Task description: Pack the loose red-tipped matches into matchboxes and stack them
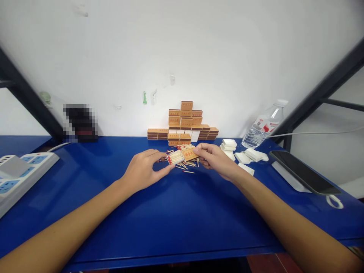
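Between my hands is a matchbox, its white tray point(176, 157) of red-tipped matches partly out of the orange sleeve point(189, 153). My left hand point(145, 167) grips the tray's left end between thumb and fingers. With thumb and bent fingers, my right hand point(214, 157) pinches the sleeve's right end. Loose matches point(191, 163) lie in a pile beneath and behind the box, and one match point(188, 171) rests a little in front. Behind the pile, orange and brown matchboxes point(186, 122) are stacked against the wall.
White empty-looking trays point(250, 154) lie right of my right hand. Behind them a clear plastic bottle point(264, 125) leans. A dark phone point(304, 171) lies at the right on the blue table point(176, 223). A white power strip point(25, 174) is at the left, near a pixelated dark object point(81, 123).
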A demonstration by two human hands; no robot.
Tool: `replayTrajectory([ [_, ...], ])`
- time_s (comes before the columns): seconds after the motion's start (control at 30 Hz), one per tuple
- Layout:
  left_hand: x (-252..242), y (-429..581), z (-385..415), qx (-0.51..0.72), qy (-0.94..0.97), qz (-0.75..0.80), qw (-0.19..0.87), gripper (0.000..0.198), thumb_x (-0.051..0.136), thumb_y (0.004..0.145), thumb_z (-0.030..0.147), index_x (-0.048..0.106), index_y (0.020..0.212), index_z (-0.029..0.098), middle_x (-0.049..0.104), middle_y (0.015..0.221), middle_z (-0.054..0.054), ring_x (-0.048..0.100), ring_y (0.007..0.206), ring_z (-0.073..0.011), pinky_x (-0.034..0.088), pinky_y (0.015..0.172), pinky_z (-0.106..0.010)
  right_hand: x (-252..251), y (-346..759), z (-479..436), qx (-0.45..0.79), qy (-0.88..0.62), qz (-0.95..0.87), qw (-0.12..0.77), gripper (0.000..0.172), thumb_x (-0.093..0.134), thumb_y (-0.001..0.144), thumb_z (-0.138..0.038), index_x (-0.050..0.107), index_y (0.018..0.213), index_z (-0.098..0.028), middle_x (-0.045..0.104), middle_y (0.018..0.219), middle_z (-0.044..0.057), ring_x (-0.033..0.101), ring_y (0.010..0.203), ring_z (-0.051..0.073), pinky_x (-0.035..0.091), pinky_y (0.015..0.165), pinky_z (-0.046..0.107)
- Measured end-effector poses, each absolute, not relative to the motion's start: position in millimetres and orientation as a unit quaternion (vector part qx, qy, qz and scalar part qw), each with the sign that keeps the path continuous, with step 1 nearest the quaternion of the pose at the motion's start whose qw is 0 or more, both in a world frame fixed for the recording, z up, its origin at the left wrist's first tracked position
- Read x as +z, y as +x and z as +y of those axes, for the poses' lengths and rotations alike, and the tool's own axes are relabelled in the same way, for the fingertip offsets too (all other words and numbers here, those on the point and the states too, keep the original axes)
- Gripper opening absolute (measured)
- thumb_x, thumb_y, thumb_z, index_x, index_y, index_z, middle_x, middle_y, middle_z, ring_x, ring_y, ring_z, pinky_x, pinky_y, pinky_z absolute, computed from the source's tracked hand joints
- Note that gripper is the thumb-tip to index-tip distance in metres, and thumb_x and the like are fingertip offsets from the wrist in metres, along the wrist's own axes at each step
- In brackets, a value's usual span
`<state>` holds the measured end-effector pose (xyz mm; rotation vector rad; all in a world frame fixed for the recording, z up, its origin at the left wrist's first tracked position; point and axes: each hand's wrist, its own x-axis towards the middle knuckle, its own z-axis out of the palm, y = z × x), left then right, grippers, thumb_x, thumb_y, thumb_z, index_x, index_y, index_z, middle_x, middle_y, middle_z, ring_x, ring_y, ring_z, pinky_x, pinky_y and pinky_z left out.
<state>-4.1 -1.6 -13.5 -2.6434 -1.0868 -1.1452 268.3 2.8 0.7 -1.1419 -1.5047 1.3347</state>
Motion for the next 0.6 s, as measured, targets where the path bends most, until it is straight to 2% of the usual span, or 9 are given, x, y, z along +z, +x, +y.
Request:
replayTrajectory([
  [0.3,-13.5,-4.7,-1.3,-0.362,-0.873,-0.319,0.063,0.028,0.073,0.094,0.040,0.076,0.106,0.015,0.078,0.091,-0.006,0.070,0.075,-0.0177,0.057,0.062,-0.029,-2.0,272.8,5.2,0.528,-0.448,-0.604,0.395,0.042,0.075,0.087,-0.060,0.056,0.084,-0.022,0.043,0.058,-0.008,0.031,0.050,0.008,0.017,0.047,0.026],
  [0.6,-14.6,-4.0,-1.8,-0.367,-0.874,-0.313,0.052,0.028,0.074,0.094,0.041,0.076,0.107,0.016,0.078,0.092,-0.006,0.070,0.075,-0.0170,0.057,0.063,-0.028,-2.1,271.7,4.2,0.467,-0.433,-0.666,0.388,0.046,0.064,0.094,-0.067,0.055,0.086,-0.023,0.046,0.057,-0.007,0.035,0.049,0.010,0.026,0.047,0.027],
])
